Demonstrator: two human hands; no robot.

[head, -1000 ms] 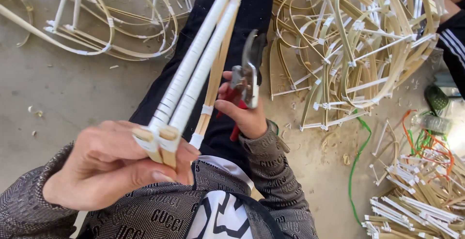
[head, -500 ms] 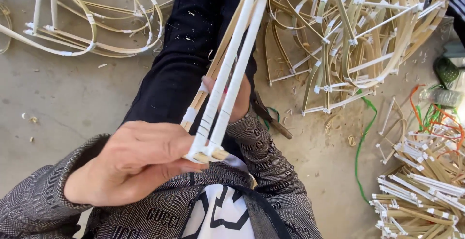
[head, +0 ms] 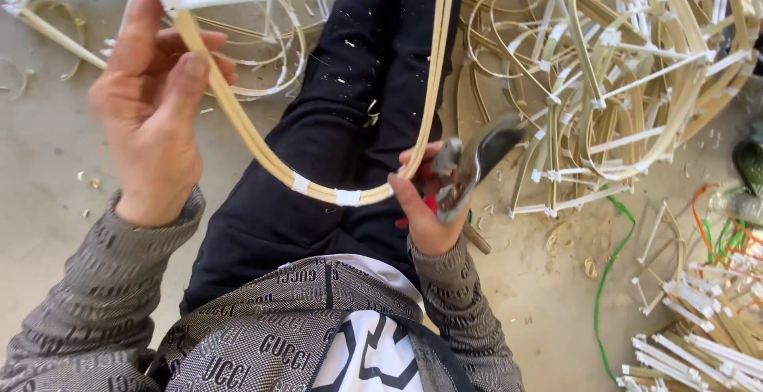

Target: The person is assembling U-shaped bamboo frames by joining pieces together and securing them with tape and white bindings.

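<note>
Two hands are working: my left hand [head: 155,114] is pinching the bamboo frame [head: 318,189] upper left, my right hand [head: 425,201] clamping pliers [head: 469,165]; I'm steadying the curve.

A dusty concrete floor [head: 48,225] lies in daylight, littered with chips. Right of it, a pile of bent frames [head: 604,82]; near that, a green cord [head: 608,281].
</note>
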